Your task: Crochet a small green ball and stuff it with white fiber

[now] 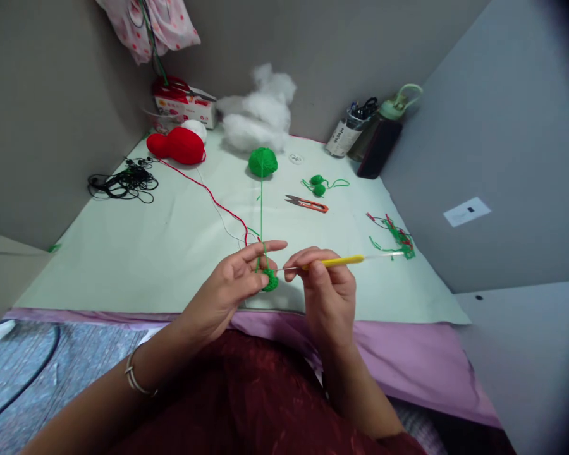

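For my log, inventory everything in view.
crochet piece: one, green, left hand
hook: one, yellow, right hand
yarn ball: one, green, centre
small balls: two, green, centre
snips: one, orange, centre
stuffing: one pile, white, back
yarn bundle: one, red, left
pale ball: one, white, left
box: one, white, left
scissors: one, red, on box
cords: one tangle, black, left
cloth: one, pink, upper left
cup: one, white, right
bottle: one, green, right
slab: one, black, right
scraps: one heap, mixed, right
tabletop: one, pale, middle
hands: two, bare, front

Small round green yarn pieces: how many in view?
3: one piece pinched in the left hand, two pieces together on the table beyond the orange snips. The hands could hide others.
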`<action>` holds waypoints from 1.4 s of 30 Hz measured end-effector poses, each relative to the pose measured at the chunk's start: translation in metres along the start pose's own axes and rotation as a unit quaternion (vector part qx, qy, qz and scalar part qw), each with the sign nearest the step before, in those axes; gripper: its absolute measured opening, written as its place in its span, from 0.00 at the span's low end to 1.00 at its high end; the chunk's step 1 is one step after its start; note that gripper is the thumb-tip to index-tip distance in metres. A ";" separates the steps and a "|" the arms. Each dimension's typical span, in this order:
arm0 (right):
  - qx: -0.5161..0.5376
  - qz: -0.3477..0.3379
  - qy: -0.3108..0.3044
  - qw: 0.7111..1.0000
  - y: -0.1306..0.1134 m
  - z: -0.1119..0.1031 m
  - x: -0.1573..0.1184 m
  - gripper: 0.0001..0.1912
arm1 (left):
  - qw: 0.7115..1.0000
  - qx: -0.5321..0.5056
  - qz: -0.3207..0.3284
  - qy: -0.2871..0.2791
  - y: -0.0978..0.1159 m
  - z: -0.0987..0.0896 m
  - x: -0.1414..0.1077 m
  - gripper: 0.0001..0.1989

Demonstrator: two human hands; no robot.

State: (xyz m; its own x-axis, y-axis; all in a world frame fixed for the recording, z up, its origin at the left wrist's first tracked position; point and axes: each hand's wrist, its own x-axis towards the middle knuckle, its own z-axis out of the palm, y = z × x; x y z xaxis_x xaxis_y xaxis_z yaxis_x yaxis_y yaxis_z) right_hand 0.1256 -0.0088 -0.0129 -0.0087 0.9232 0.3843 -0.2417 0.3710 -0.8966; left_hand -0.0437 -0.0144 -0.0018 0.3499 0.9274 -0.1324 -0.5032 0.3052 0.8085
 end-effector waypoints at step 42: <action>-0.417 -0.297 -0.055 0.857 -0.003 0.002 -0.014 0.15 | 0.998 -0.036 0.003 0.044 -0.008 0.004 -0.002 0.24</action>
State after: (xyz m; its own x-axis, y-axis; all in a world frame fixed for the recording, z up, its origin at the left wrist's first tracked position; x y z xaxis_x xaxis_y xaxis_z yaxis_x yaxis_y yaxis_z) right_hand 0.1247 -0.0228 -0.0150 -0.2268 0.5480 0.8052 0.5416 0.7580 -0.3634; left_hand -0.0373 -0.0190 -0.0056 0.2773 0.9439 -0.1793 -0.5624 0.3108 0.7662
